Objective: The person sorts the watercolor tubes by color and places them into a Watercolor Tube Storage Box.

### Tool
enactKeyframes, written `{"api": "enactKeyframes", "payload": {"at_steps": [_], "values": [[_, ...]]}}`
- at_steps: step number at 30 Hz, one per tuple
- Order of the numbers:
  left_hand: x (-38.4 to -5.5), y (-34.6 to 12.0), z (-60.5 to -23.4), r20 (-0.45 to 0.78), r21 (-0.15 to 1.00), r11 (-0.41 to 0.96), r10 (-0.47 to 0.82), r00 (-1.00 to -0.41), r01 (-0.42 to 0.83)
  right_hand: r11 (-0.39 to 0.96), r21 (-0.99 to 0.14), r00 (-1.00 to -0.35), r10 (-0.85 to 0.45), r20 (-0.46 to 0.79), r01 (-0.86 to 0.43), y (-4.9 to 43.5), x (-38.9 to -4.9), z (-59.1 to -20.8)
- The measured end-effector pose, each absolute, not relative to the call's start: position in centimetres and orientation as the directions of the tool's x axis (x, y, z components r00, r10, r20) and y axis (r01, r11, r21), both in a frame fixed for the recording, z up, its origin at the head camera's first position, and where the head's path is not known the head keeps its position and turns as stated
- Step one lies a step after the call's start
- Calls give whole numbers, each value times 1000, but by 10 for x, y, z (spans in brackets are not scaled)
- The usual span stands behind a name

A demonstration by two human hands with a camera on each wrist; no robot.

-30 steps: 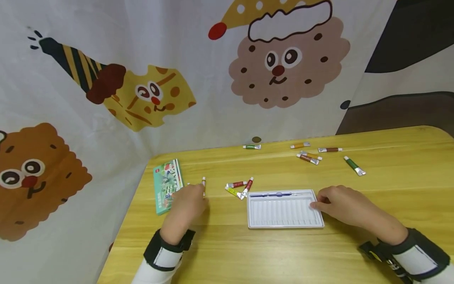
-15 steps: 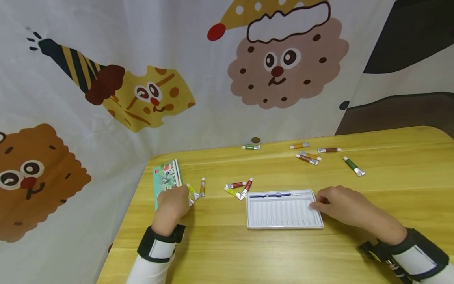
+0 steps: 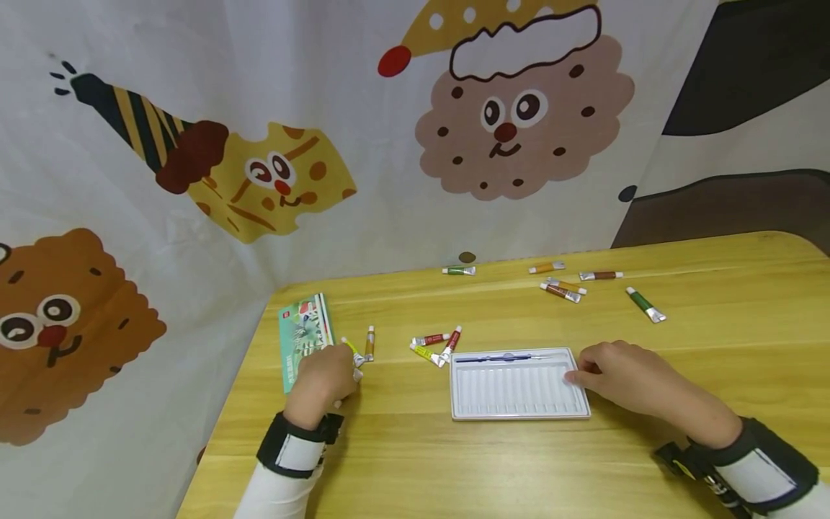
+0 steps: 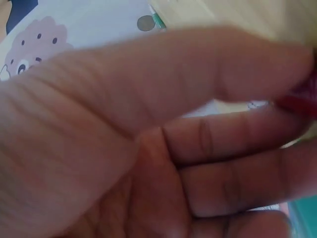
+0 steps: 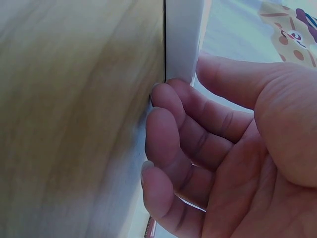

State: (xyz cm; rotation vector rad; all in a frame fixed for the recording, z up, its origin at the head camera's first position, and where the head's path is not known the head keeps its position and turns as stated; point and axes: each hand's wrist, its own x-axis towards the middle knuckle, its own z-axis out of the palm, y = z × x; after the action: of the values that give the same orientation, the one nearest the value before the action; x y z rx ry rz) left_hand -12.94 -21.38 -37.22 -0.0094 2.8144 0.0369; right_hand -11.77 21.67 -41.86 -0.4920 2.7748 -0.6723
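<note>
My left hand (image 3: 322,383) is over the lower right part of a green paint box (image 3: 293,341). In the left wrist view its thumb and index finger pinch a dark red paint tube (image 4: 300,101), mostly cut off by the frame's edge. Just beyond this hand lie a yellow paint tube (image 3: 354,351) and an ochre one (image 3: 369,344). My right hand (image 3: 624,375) grips the right edge of a white plastic tray (image 3: 519,414), thumb on top and fingers curled at its side. A thin blue paintbrush (image 3: 498,358) lies in the tray's upper slot.
Left of the tray lie two red tubes (image 3: 431,339) and a yellow one (image 3: 426,354). Green tubes (image 3: 644,304), brown tubes (image 3: 600,275) and ochre tubes (image 3: 547,267) are scattered toward the back of the wooden table (image 3: 519,468). A printed curtain (image 3: 382,238) hangs behind.
My left hand has moved left from near the ochre tube to the paint box, then slightly right with a tube between its fingers. The right hand has stayed on the tray.
</note>
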Motion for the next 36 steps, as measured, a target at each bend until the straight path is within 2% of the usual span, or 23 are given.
{"api": "enactKeyframes", "payload": {"at_steps": [9, 15, 21, 29, 32, 36], "values": [[-133, -211, -374, -318, 133, 988, -36, -947, -83, 835, -482, -914, -377, -152, -265, 217, -118, -418], [-134, -199, -370, -280, 323, 939, -28, -960, -122, 835, -484, -913, -377, -158, -261, 217, -118, -419], [-128, -182, -366, -226, 467, 884, 84, -970, -33, 828, -495, -912, -382, -151, -265, 217, -117, -419], [-122, -159, -370, -201, 631, 771, 269, -942, 86, 830, -484, -916, -380, -129, -277, 216, -117, -421], [-122, -149, -373, -203, 658, 746, 302, -931, 98, 833, -482, -917, -377, -132, -273, 216, -116, -420], [-124, -135, -375, -247, 689, 723, 299, -922, 50, 835, -478, -918, -376, -130, -274, 217, -116, -419]]}}
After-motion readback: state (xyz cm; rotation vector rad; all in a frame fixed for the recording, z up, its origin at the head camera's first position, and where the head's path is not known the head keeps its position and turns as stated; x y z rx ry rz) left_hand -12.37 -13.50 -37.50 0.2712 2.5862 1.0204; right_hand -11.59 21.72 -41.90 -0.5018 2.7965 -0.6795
